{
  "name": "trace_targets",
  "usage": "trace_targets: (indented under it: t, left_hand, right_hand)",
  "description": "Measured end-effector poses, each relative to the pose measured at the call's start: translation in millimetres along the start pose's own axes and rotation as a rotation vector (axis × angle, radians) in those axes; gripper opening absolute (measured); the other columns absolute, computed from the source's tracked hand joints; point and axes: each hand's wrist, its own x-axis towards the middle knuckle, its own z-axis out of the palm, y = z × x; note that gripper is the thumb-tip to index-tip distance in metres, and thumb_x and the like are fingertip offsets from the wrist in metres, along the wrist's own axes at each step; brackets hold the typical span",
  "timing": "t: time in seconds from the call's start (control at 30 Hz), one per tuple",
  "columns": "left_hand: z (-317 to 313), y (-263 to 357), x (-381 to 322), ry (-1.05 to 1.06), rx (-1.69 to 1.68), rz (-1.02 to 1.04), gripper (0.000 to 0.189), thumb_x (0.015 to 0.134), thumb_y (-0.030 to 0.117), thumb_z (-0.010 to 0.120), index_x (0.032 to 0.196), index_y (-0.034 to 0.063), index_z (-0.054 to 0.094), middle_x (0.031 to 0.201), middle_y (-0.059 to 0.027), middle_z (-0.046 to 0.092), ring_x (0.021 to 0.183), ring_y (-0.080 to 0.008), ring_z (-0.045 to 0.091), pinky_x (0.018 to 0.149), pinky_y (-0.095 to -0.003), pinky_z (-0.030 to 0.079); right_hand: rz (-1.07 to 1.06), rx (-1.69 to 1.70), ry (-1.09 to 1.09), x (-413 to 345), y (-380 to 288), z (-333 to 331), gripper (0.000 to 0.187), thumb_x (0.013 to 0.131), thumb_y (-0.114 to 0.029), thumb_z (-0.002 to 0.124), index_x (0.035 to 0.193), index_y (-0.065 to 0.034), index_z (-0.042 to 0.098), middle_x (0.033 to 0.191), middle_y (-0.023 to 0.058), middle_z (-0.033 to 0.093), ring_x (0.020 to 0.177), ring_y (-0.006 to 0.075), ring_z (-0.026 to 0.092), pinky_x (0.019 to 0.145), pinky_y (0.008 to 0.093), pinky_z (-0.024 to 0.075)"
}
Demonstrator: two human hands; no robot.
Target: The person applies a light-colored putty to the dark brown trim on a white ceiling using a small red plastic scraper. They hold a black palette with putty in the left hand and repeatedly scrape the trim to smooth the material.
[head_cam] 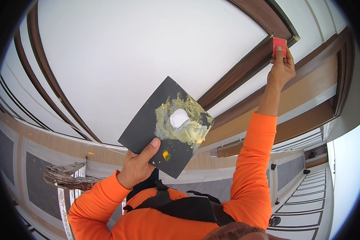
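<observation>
My left hand (141, 165) grips a dark, flat square board (144, 120) by its lower edge, thumb on top. Yellowish filler (198, 132) is smeared over the board, with a white dollop of paste (179, 118) in the middle and a small orange-green dab (166, 155) near the thumb. Far up on the right, my right hand (282, 64) pinches a small red scraper (279, 46) between thumb and fingers. The scraper lies at the mitred corner of a dark brown wood moulding (243, 69), where yellowish filler spots show. Whether it touches the wood, I cannot tell.
A worn stepladder (75, 180) stands at lower left beside my left arm. Before me rises a white wall panel (138, 54), with more brown moulding (45, 69) on the left. A wood door frame (312, 117) is at right. Below lies a floor with grey panels (45, 177).
</observation>
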Motion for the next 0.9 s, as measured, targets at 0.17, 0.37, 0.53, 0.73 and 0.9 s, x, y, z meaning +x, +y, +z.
trace_targets:
  t: [0.17,0.37,0.53,0.73,0.9]
  left_hand:
    - [7.3,10.3,2.0,0.041,-0.139,-0.108,0.022,0.105,0.003,0.059,0.126,0.0055,0.064,0.114,-0.0019,0.066,0.106,-0.0098,0.065,0.087,-0.029,0.056]
    - [14.8,9.9,2.8,0.09,-0.191,-0.141,0.028,0.103,-0.001,0.059,0.129,0.0069,0.065,0.112,-0.0032,0.067,0.1,-0.0138,0.066,0.087,-0.0282,0.054]
    - [-12.5,-13.1,0.1,-0.067,0.705,0.377,0.048,0.098,-0.009,0.061,0.141,0.0122,0.061,0.117,-0.0042,0.066,0.099,-0.0201,0.065,0.087,-0.0303,0.053]
    - [-16.9,-27.9,-2.7,-0.004,0.565,0.193,0.055,0.096,-0.012,0.061,0.144,0.0137,0.059,0.121,-0.0076,0.065,0.102,-0.0231,0.064,0.088,-0.0323,0.053]
    - [-7.0,-24.6,-2.2,0.035,0.389,0.129,0.044,0.099,-0.009,0.059,0.139,0.009,0.061,0.122,-0.0083,0.064,0.103,-0.021,0.064,0.089,-0.0323,0.054]
  right_hand:
    - [0.026,-0.019,-0.024,0.3,-3.0,6.3,0.035,0.09,-0.007,0.08,0.119,0.0085,0.068,0.092,0.0098,0.075,0.071,0.0093,0.067,0.055,0.0196,0.0461]
    - [-0.006,-0.027,-0.022,-15.1,-17.5,-10.4,0.036,0.089,-0.013,0.08,0.117,0.0065,0.07,0.088,0.0061,0.073,0.064,0.0057,0.058,0.054,0.0191,0.0413]
    - [0.206,0.011,-0.274,-91.6,-86.3,-25.0,0.033,0.089,-0.009,0.078,0.118,0.006,0.071,0.088,0.0054,0.072,0.064,0.0066,0.056,0.055,0.0203,0.0411]
    - [0.445,-0.01,-0.767,-156.8,-136.5,-59.0,0.025,0.088,0.0,0.075,0.112,0.006,0.073,0.093,0.0075,0.073,0.081,0.0083,0.064,0.069,0.0228,0.0491]
    - [0.469,0.009,-0.893,-177.2,-146.3,-70.3,0.022,0.086,0.002,0.077,0.108,0.0056,0.074,0.088,0.0065,0.073,0.078,0.0084,0.063,0.068,0.0234,0.0478]
